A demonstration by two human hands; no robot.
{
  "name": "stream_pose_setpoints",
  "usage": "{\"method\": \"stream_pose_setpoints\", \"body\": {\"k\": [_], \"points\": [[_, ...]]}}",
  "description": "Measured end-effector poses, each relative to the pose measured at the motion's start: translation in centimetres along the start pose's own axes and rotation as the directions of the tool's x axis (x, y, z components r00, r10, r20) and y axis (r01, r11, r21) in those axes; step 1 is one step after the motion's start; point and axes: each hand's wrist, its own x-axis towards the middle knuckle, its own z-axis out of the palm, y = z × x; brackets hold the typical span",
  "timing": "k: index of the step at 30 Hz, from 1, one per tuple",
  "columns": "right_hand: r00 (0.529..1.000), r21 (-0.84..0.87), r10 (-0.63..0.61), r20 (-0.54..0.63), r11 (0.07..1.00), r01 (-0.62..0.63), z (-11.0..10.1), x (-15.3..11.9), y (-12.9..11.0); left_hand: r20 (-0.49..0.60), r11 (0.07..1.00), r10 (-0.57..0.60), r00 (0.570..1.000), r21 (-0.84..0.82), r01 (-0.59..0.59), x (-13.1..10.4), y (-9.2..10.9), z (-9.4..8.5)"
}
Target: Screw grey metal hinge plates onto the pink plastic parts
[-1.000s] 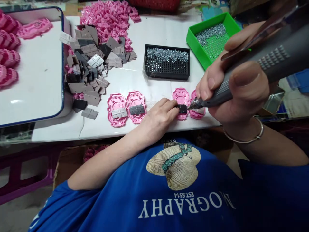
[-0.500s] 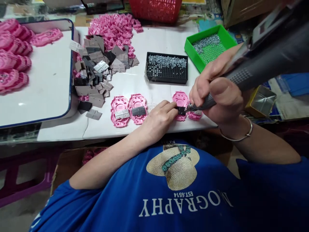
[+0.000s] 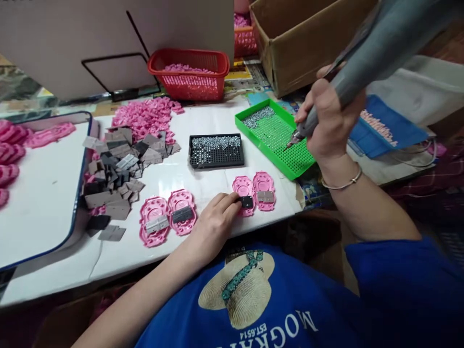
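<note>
My right hand (image 3: 331, 121) is wrapped round a grey electric screwdriver (image 3: 362, 72). Its tip is over the green tray (image 3: 270, 130), where rows of holes show and screws lie heaped at the far end. My left hand (image 3: 217, 220) presses its closed fingertips on a pink plastic shell (image 3: 242, 186), at the left edge of the black plate (image 3: 247, 202) lying across it. Right beside it is another pink shell (image 3: 264, 181) with a grey-brown plate (image 3: 266, 196). Left of my hand lie two more pink shells, one with a silver plate (image 3: 157, 224), one with a dark grey plate (image 3: 182, 215).
A black screw tray (image 3: 216, 162) stands mid-table. Loose plates (image 3: 112, 198) and small pink parts (image 3: 141, 118) are piled at left, next to a white blue-rimmed tray (image 3: 43, 212) with pink shells. A red basket (image 3: 192, 87), a cardboard box (image 3: 300, 43) and a blue tray (image 3: 391, 128) stand farther back.
My right hand has moved the screwdriver from the black plate up and over to the green tray. The left hand stays on the same shell. The view has tilted up.
</note>
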Motion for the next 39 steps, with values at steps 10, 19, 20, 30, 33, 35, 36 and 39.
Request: {"method": "stream_pose_setpoints", "body": {"k": [10, 19, 20, 30, 33, 35, 36, 39], "points": [[0.994, 0.026, 0.101, 0.052, 0.994, -0.103, 0.1, 0.0, 3.2, -0.049, 1.0, 0.014, 0.999, 0.013, -0.013, 0.2, -0.1, 0.0], [0.992, 0.116, 0.098, 0.086, 0.987, -0.107, 0.5, -0.5, 3.1, -0.037, 1.0, 0.023, 0.999, -0.01, -0.023, 0.4, -0.3, -0.2], [0.991, 0.112, 0.101, 0.086, 0.988, -0.11, 0.6, -0.5, 3.2, -0.04, 1.0, 0.025, 0.999, -0.005, -0.025, 0.4, -0.3, -0.2], [0.995, 0.104, 0.069, 0.074, 0.992, -0.077, 0.4, -0.5, 3.7, -0.065, 1.0, 0.017, 0.998, 0.0, -0.017, 0.4, -0.1, -0.1], [0.995, 0.094, 0.047, 0.09, 0.994, -0.055, 0.4, -0.6, 3.8, -0.071, 1.0, 0.022, 0.997, -0.004, -0.023, 0.3, -0.2, 0.0], [0.995, 0.087, 0.04, 0.097, 0.995, -0.048, 0.5, -0.6, 3.9, -0.075, 1.0, 0.022, 0.997, -0.011, -0.023, 0.3, -0.3, 0.0], [0.994, 0.084, 0.042, 0.098, 0.995, -0.05, 0.6, -0.5, 3.9, -0.078, 1.0, 0.021, 0.997, -0.014, -0.022, 0.3, -0.3, 0.0], [0.996, 0.108, 0.036, 0.085, 0.993, -0.045, 0.9, 0.0, 3.3, -0.082, 0.999, 0.008, 0.997, -0.049, -0.012, 0.3, -0.2, 0.1]]}}
